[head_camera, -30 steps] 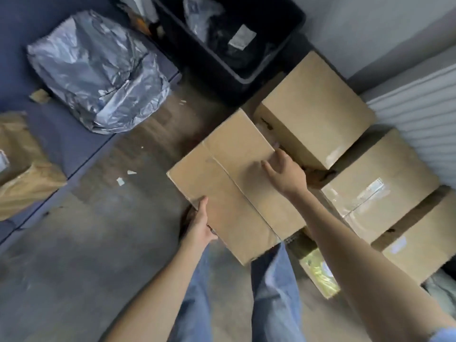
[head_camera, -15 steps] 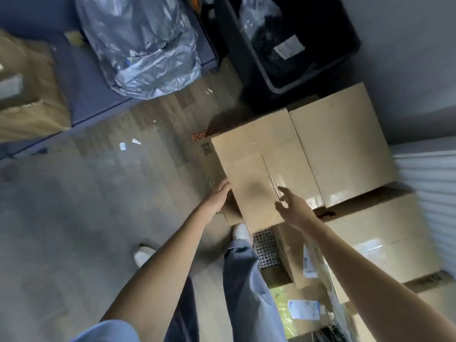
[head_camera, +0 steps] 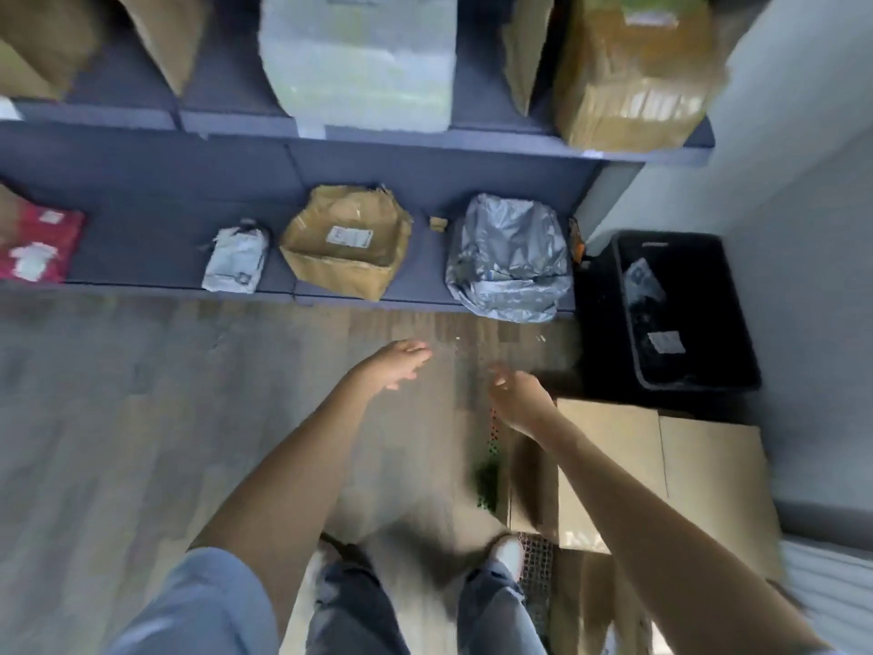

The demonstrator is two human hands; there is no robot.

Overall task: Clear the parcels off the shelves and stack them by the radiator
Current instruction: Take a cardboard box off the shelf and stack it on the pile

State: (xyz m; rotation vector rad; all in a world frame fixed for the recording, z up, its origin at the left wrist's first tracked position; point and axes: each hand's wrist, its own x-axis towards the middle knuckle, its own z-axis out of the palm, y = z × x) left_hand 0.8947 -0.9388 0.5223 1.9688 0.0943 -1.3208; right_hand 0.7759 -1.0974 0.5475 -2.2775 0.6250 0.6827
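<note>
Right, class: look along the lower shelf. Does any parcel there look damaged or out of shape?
Yes. The brown paper parcel in the middle of the lower shelf is crumpled, with a ragged, torn top edge. The grey plastic bag to its right is heavily wrinkled and sags over the shelf's front edge.

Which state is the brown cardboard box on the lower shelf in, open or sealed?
Open. The brown box has its torn flaps spread outward, and a white label shows down inside it.
</note>
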